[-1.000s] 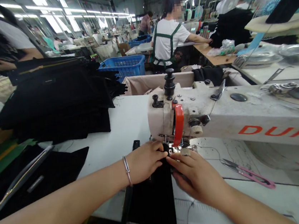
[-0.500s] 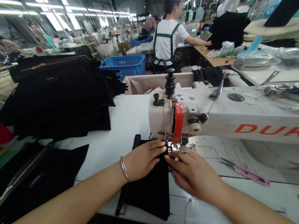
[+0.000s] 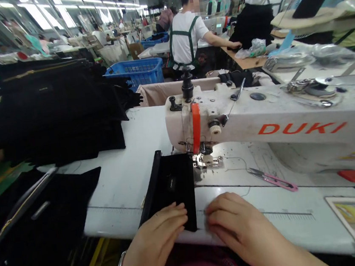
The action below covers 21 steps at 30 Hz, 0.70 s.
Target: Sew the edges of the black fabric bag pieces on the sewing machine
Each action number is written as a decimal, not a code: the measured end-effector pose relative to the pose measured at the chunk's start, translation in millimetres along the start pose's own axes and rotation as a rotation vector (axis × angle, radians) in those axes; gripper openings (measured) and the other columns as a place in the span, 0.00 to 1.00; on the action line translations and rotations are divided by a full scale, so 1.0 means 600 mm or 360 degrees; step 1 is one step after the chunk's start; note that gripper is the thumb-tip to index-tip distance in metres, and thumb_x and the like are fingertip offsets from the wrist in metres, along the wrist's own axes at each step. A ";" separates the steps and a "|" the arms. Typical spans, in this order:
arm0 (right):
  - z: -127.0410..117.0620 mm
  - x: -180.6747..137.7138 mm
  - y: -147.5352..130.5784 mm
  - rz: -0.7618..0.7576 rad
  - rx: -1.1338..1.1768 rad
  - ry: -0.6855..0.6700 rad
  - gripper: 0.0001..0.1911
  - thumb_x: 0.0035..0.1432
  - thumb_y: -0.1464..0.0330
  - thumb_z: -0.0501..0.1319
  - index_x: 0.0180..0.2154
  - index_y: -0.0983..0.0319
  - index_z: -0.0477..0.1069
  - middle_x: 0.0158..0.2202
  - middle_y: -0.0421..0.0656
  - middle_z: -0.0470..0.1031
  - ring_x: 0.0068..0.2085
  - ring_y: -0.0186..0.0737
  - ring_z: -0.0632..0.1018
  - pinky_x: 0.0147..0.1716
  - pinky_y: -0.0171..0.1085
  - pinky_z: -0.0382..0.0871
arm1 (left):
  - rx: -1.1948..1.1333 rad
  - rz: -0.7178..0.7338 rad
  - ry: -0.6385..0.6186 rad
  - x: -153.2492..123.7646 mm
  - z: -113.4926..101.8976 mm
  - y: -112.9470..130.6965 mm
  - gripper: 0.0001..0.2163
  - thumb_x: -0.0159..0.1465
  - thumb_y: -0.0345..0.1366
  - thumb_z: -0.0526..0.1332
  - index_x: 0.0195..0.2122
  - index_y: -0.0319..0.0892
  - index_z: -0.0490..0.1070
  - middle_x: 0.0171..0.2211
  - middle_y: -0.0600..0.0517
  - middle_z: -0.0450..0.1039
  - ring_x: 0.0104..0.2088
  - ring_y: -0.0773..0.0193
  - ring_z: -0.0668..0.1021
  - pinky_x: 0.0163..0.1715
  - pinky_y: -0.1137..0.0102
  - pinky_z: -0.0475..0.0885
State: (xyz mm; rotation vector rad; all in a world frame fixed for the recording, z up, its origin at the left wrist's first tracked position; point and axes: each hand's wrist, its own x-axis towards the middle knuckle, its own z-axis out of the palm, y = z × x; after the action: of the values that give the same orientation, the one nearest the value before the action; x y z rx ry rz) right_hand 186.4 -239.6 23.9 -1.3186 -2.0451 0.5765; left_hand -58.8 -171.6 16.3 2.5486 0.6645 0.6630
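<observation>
A small black fabric piece [image 3: 170, 185] lies flat on the white sewing table [image 3: 128, 177], its far edge beside the presser foot [image 3: 204, 160] of the cream sewing machine [image 3: 259, 119]. My left hand [image 3: 158, 233] rests on the piece's near edge, fingers curled over it. Beside it, my right hand [image 3: 235, 222] lies on the table at the piece's near right corner, fingertips touching the fabric. A metal bangle is on my left wrist.
A tall stack of black fabric pieces [image 3: 53, 108] fills the table's left back. More black pieces [image 3: 36, 217] hang off the left edge. Pink thread snips [image 3: 274, 178] lie right of the needle. A person in a green apron [image 3: 187, 38] works behind; a blue crate [image 3: 136, 71] stands nearby.
Both hands drew back from the needle area to the table's near edge, and the black piece now lies further onto the table beside the presser foot. The camera view shifted left and down.
</observation>
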 end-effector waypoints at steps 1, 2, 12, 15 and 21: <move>0.015 -0.007 -0.005 0.0017 -0.0010 0.0053 0.06 0.66 0.73 0.57 0.37 0.60 0.72 0.39 0.42 0.74 0.41 0.42 0.72 0.41 0.42 0.68 | -0.0046 -0.0059 0.0044 0.001 0.000 -0.002 0.12 0.71 0.29 0.52 0.52 0.43 0.71 0.52 0.49 0.74 0.55 0.66 0.74 0.58 0.70 0.71; 0.030 -0.013 -0.009 0.0025 -0.0045 0.0107 0.05 0.66 0.73 0.58 0.37 0.60 0.71 0.38 0.42 0.74 0.39 0.42 0.71 0.40 0.42 0.67 | -0.0084 -0.0113 0.0078 0.002 0.000 -0.002 0.12 0.71 0.29 0.53 0.51 0.44 0.71 0.51 0.51 0.74 0.54 0.67 0.75 0.58 0.71 0.71; 0.089 -0.015 -0.014 -0.0256 -0.0512 0.0371 0.05 0.66 0.74 0.57 0.36 0.63 0.71 0.30 0.42 0.71 0.31 0.41 0.66 0.32 0.42 0.58 | 0.0019 -0.0020 0.0305 0.002 0.016 0.016 0.11 0.69 0.25 0.56 0.47 0.41 0.75 0.44 0.48 0.73 0.47 0.62 0.73 0.49 0.68 0.72; 0.088 -0.016 -0.012 -0.0386 -0.0531 0.0443 0.04 0.65 0.76 0.57 0.37 0.65 0.71 0.29 0.42 0.71 0.31 0.40 0.65 0.32 0.41 0.58 | 0.0086 0.0038 0.0249 0.000 0.022 0.019 0.11 0.68 0.24 0.56 0.46 0.40 0.75 0.42 0.49 0.73 0.43 0.62 0.72 0.46 0.68 0.70; 0.097 -0.020 -0.005 -0.0398 -0.0535 0.0436 0.03 0.63 0.76 0.59 0.38 0.66 0.72 0.30 0.42 0.72 0.31 0.39 0.65 0.33 0.42 0.58 | 0.0001 0.0083 0.0258 0.004 0.023 0.020 0.10 0.68 0.22 0.56 0.46 0.37 0.74 0.42 0.48 0.72 0.43 0.64 0.70 0.46 0.71 0.68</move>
State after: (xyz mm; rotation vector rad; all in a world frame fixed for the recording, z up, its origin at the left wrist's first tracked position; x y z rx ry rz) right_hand 146.9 -253.0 -18.2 -1.2176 -2.0879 -0.0619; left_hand -45.3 -183.9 12.0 2.5392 0.6524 0.8949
